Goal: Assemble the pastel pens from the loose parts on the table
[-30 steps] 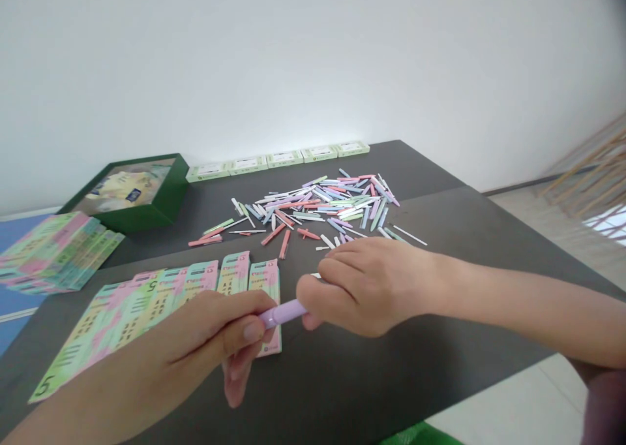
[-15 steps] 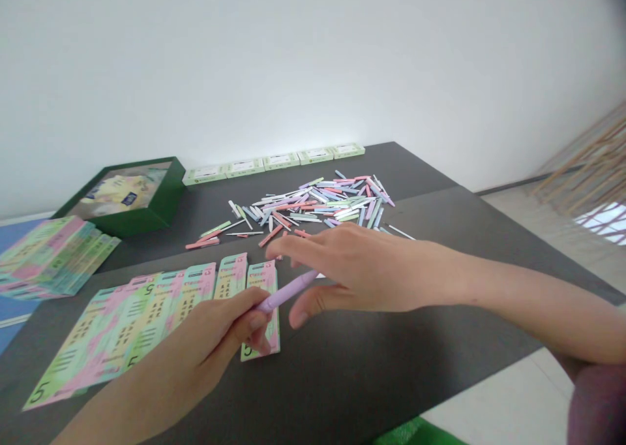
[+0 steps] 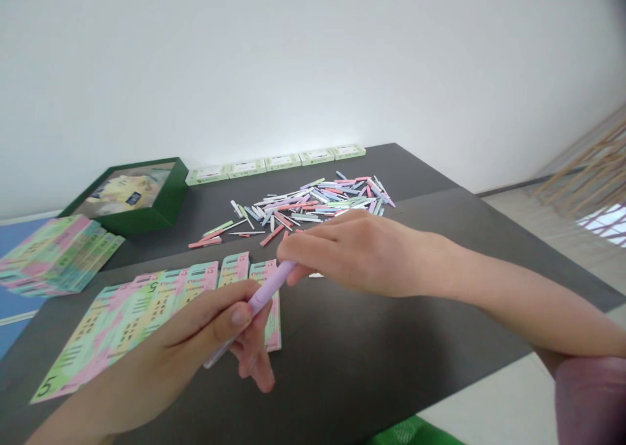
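Note:
A slim lavender pen [image 3: 268, 290] is held at a slant in front of me, its pale end pointing down and left. My left hand [image 3: 210, 337] pinches its barrel between thumb and forefinger, the other fingers loosely curled below. My right hand [image 3: 349, 252] closes its fingertips on the upper end of the same pen; part of its thumb is hidden. Beneath and beside the left hand lies a fanned row of pastel printed cartons [image 3: 115, 331], some marked with a 5. Beyond my hands spreads a loose pile of pastel pens and thin white sticks [image 3: 317, 200].
A green open box [image 3: 156, 203] holding plastic bags stands at the back left. Stacked pastel cartons [image 3: 63, 252] sit at the left on a blue surface. Several pale green boxes [image 3: 247, 168] line the wall. The dark table [image 3: 440, 236] ends at the right.
My right hand has closed from a spread pose onto the pen's upper end. The pen has tilted steeper, and its lower end now shows below my left hand.

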`<state>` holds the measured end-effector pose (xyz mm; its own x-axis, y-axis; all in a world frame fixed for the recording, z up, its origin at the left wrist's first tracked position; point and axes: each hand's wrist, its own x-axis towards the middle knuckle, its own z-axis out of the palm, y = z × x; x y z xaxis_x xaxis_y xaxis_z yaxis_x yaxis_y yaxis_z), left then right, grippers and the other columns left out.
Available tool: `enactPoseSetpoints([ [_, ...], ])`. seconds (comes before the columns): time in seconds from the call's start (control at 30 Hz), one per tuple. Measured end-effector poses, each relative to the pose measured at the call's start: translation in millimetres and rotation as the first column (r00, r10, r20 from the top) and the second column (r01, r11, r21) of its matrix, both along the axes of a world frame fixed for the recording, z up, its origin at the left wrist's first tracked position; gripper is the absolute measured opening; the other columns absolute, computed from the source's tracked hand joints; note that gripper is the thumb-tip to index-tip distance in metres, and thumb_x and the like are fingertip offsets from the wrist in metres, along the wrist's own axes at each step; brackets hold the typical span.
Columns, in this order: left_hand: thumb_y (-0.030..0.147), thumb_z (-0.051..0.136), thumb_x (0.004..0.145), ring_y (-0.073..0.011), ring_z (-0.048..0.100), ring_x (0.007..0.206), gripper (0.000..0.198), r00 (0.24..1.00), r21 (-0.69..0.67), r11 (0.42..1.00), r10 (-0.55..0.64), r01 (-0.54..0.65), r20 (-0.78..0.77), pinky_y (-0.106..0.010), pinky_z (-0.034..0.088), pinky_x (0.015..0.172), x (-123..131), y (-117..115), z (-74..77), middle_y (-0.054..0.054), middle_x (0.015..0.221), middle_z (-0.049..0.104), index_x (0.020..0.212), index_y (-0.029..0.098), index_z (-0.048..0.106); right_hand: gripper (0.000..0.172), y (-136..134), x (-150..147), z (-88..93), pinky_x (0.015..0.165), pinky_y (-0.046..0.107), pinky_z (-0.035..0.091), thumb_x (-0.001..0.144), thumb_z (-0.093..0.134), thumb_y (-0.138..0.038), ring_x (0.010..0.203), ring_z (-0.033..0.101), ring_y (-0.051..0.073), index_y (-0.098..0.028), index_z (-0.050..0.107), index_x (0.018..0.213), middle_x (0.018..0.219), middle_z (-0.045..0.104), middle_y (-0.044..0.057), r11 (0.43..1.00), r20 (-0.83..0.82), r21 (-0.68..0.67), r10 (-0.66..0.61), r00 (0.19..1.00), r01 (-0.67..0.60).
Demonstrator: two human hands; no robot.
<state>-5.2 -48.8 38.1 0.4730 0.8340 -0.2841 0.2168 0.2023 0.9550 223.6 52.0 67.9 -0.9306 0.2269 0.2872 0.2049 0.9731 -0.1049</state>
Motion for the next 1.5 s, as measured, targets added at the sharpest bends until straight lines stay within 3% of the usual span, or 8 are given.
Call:
enactPoseSetpoints([
  [0.33,0.044,0.056,0.092,-0.0166,0.073,0.066,0.028,0.93,-0.215,0.975,0.129,-0.056,0.344,-0.022,0.058,0.06,18,11,1.7,0.002,0.068,0.07,0.08,0.02,0.063,0.055,20,-17,25.5,0.054,0.02,0.028,0.103,0.029,-0.046,0.045,0.039,0.002,-0.015,0.045,0.06,0.048,0.042,-0.006,0.864,-0.037,-0.502,0.015,0.999,-0.032],
  [0.6,0.037,0.054,0.094,-0.0146,0.072,0.063,0.021,0.842,-0.257,0.958,0.238,-0.123,0.484,-0.018,0.058,0.058,34,11,4.5,0.003,0.067,0.069,0.085,0.019,0.059,0.029,15,-25,19.6,0.063,0.026,0.03,0.098,0.033,-0.015,0.061,0.05,0.01,-0.016,0.061,0.09,0.067,0.054,0.0,0.954,-0.077,0.226,-0.183,0.98,0.196],
  [0.77,0.032,0.051,0.095,-0.0071,0.065,0.053,0.019,0.76,-0.299,0.919,0.383,-0.257,0.525,-0.013,0.056,0.053,46,17,6.9,0.007,0.062,0.06,0.081,0.02,0.056,0.023,29,-36,16.9,0.064,0.024,0.035,0.099,0.034,-0.019,0.063,0.053,0.009,-0.014,0.056,0.092,0.069,0.057,0.0,0.984,-0.121,-0.096,-0.164,0.979,0.152],
  [0.93,0.025,0.034,0.101,-0.0047,0.065,0.053,0.027,0.694,-0.284,0.903,0.43,-0.322,0.577,-0.01,0.056,0.054,50,23,17.6,0.007,0.062,0.058,0.086,0.022,0.056,0.022,30,-53,10.4,0.064,0.018,0.047,0.101,0.036,-0.04,0.061,0.061,0.007,-0.019,0.043,0.1,0.067,0.059,-0.005,0.572,-0.452,-0.784,-0.261,0.853,-0.24],
  [1.1,0.024,0.019,0.103,-0.0048,0.07,0.063,0.042,0.619,-0.287,0.854,0.514,-0.434,0.594,-0.006,0.055,0.06,54,26,32.3,0.006,0.061,0.063,0.08,0.018,0.054,0.031,27,-62,1.8,0.082,0.022,0.055,0.093,0.057,-0.038,0.079,0.068,0.009,-0.021,0.041,0.113,0.086,0.068,-0.001,0.109,-0.571,-0.816,-0.3,0.764,-0.567],
  [1.23,0.018,0.01,0.102,-0.0036,0.071,0.064,0.049,0.601,-0.31,0.856,0.513,-0.414,0.613,-0.011,0.059,0.064,57,23,41.6,0.008,0.061,0.066,0.079,0.018,0.053,0.025,30,-64,-3.8,0.089,0.021,0.054,0.092,0.058,-0.035,0.097,0.068,0.01,-0.02,0.048,0.11,0.109,0.069,0.005,-0.043,-0.605,-0.785,-0.164,0.779,-0.618],
  [1.37,0.02,0.009,0.102,-0.0041,0.071,0.066,0.054,0.584,-0.265,0.871,0.477,-0.413,0.657,-0.012,0.06,0.065,58,18,39.2,0.007,0.062,0.066,0.079,0.019,0.057,0.026,32,-69,-4.1,0.087,0.022,0.055,0.09,0.06,-0.038,0.093,0.067,0.01,-0.019,0.051,0.105,0.11,0.068,0.006,-0.004,-0.606,-0.79,-0.144,0.782,-0.613],
  [1.5,0.02,0.036,0.1,-0.006,0.069,0.063,0.036,0.635,0.022,0.846,0.382,-0.532,0.672,-0.013,0.06,0.064,56,22,21.3,0.004,0.065,0.066,0.078,0.017,0.064,0.025,24,-74,0.9,0.068,0.019,0.054,0.088,0.058,-0.042,0.075,0.066,0.01,-0.019,0.052,0.095,0.083,0.067,0.0,0.247,-0.632,-0.772,-0.193,0.75,-0.586],
])
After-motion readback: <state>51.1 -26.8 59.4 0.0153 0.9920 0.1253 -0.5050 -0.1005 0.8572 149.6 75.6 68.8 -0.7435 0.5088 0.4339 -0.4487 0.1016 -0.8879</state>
